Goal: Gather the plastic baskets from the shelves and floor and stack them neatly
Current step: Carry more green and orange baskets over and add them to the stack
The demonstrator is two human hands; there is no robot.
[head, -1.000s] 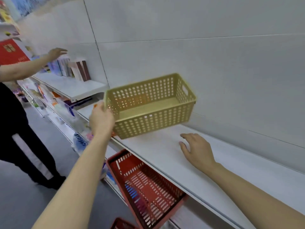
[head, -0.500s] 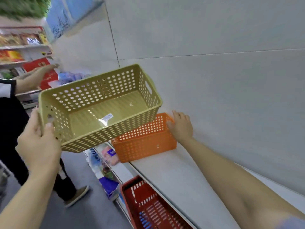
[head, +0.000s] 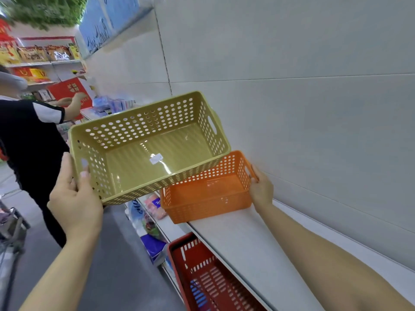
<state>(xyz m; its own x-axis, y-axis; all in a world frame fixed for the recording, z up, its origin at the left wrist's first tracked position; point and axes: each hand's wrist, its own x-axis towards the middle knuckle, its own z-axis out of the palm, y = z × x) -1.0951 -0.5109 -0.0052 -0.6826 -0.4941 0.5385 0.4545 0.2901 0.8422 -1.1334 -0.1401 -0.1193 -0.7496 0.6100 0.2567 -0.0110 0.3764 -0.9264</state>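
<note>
Nearest the camera, low on the right, a red basket point(head: 208, 279) with slotted walls sits under the white shelf point(head: 253, 248), partly hidden by the shelf's front edge. The left hand point(head: 75, 199) grips the near short end of the yellow basket point(head: 146, 147), thumb hooked over the rim and into the handle slot, the other fingers underneath and out of sight. That basket is held up in the air, tilted, its far corner overlapping the orange basket point(head: 206, 189) from above (whether the two touch cannot be told). A small white label point(head: 156, 158) lies on the yellow basket's floor. The right hand point(head: 260, 189) holds the orange basket's far end by its handle, fingers curled around the rim; the orange basket rests on the shelf, one corner jutting past the front edge. Further off on the left stands another person in a black top point(head: 27, 135), reaching toward distant shelves of packaged goods point(head: 40, 53)
</note>
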